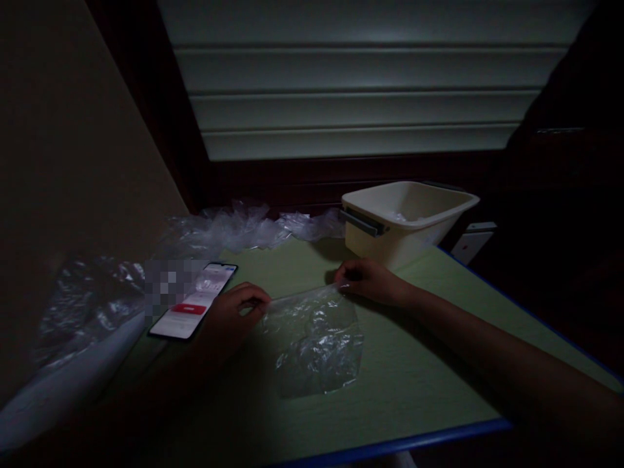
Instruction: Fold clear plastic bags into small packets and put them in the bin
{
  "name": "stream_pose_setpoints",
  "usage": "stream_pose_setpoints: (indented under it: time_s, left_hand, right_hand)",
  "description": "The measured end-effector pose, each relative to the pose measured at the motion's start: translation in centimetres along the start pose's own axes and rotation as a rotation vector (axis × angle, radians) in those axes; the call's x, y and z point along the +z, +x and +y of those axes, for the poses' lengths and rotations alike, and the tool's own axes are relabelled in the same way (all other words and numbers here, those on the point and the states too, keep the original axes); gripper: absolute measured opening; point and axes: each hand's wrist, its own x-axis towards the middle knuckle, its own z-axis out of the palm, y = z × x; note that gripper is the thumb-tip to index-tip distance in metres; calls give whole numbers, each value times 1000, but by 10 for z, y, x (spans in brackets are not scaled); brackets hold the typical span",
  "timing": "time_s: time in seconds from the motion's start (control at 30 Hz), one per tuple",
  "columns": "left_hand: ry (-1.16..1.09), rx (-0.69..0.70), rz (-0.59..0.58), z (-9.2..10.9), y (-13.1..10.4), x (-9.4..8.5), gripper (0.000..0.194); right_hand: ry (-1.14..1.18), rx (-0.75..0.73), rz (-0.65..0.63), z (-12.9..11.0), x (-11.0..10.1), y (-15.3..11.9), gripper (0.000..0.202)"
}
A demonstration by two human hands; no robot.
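A clear plastic bag [319, 344] is stretched between my two hands over the green tabletop. My left hand [238, 312] pinches its upper left corner between thumb and fingers. At the upper right corner, my right hand [368, 279] grips the same edge with closed fingers. The bag's lower part hangs toward me, crinkled and shiny. Just left of my left hand lies a smartphone [168, 323] with its screen lit. Beyond my right hand stands a cream plastic bin [385, 246] with dark handles.
Loose clear plastic bags [214, 231] lie along the table's back edge, and more crumpled plastic [92, 305] is heaped at the left by the wall. The green table [414, 390] has a blue edge. A white box [472, 242] stands beyond its right side. Lighting is dim.
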Motion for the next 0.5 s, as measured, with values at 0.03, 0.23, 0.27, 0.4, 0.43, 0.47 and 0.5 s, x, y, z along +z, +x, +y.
stream_pose_setpoints:
  time_s: [0.03,0.23,0.27,0.4,0.43,0.47,0.5]
  left_hand:
    - [-6,-11,4,-1,0,1,13]
    - [18,-17,-18,1,-1,1,15]
    - [38,-3,-23,1,-1,0,16]
    - [97,59,-25,2,-2,-1,20]
    - [102,77,-27,1,-2,-1,21]
    - [105,97,-32,-1,-2,-1,21]
    - [109,120,-35,-3,-2,0,22]
  right_hand:
    - [0,-3,-2,0,0,0,10]
    - [-15,-33,-8,-1,-1,0,10]
    - [-20,-38,-9,-1,-1,-1,10]
    - [-50,-60,-9,-1,-1,-2,8]
    - [-62,-65,-8,-1,-1,-2,8]
    - [-75,-71,-6,-1,-1,-3,8]
    - [-91,-77,-2,-1,-1,-3,9]
